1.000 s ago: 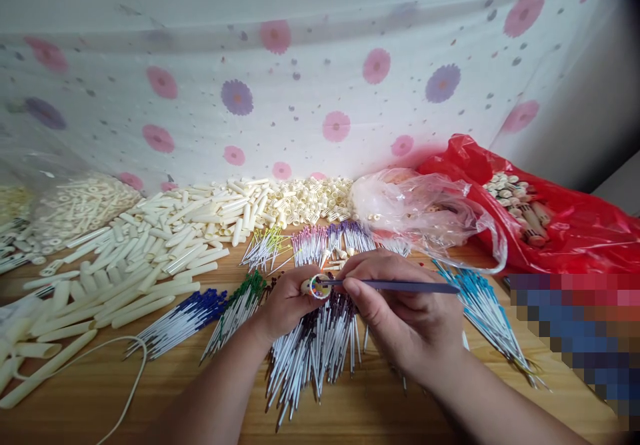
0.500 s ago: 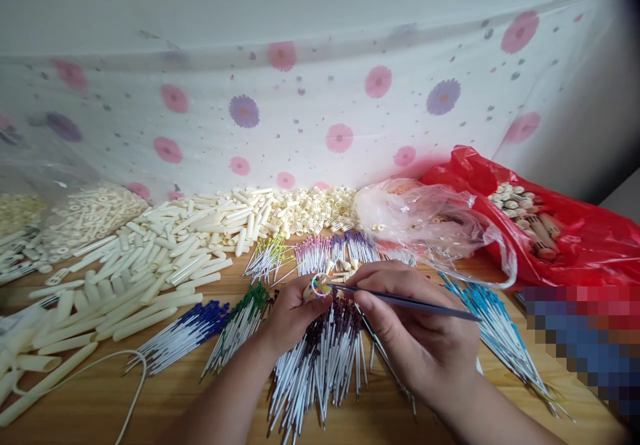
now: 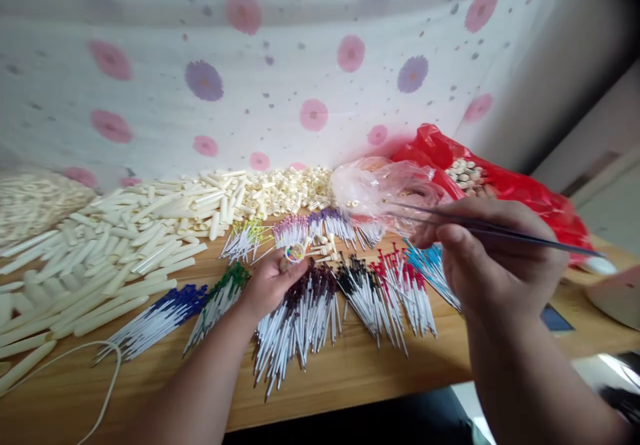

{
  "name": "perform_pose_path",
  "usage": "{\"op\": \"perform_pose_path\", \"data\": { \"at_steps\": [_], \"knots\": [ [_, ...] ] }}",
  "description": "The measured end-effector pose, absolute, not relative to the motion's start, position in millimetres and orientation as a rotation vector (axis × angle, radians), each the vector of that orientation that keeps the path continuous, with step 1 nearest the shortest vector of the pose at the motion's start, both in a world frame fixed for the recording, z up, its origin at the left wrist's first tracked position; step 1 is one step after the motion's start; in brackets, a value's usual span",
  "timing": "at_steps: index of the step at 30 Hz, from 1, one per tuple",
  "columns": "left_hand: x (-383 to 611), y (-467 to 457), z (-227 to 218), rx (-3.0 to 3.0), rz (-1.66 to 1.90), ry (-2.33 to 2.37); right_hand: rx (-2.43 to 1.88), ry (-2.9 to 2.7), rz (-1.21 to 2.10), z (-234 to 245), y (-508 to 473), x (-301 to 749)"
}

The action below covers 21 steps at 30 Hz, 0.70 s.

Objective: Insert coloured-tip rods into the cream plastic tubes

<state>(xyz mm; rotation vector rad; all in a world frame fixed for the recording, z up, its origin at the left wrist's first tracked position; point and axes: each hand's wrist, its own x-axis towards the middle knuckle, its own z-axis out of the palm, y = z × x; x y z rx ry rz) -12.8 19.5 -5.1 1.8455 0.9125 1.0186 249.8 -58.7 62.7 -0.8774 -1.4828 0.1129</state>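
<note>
left hand [image 3: 267,284]: low, fingers curled shut around something small, thumb on top, forearm angled in from lower left | right hand [image 3: 493,252]: raised, well apart from left, thumb and fingers pinched shut, forearm rising from lower right

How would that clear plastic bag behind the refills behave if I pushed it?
The clear plastic bag looks thin and crumpled, so it would probably crumple rather than slide. It seems nearly empty, so likely very light. Being against the red bag, it may just bunch up.
</note>
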Motion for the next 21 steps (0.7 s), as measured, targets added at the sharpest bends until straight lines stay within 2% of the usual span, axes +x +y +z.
{"op": "perform_pose_path", "data": {
  "at_steps": [4,10,15,21],
  "knots": [
    [-13,21,-6,1.885,1.030,0.920,-1.321,-1.687,-0.056,27,-85,327],
    [-9,18,-3,1.922,1.046,0.892,-1.907,-1.816,0.041,-36,-140,384],
    [-8,19,-5,1.935,1.050,0.927,-2.103,-1.930,-0.297,-55,-140,384],
    [-9,16,0,1.949,1.058,0.945,-2.170,-1.933,-0.515,-55,-127,388]
  ]
}}
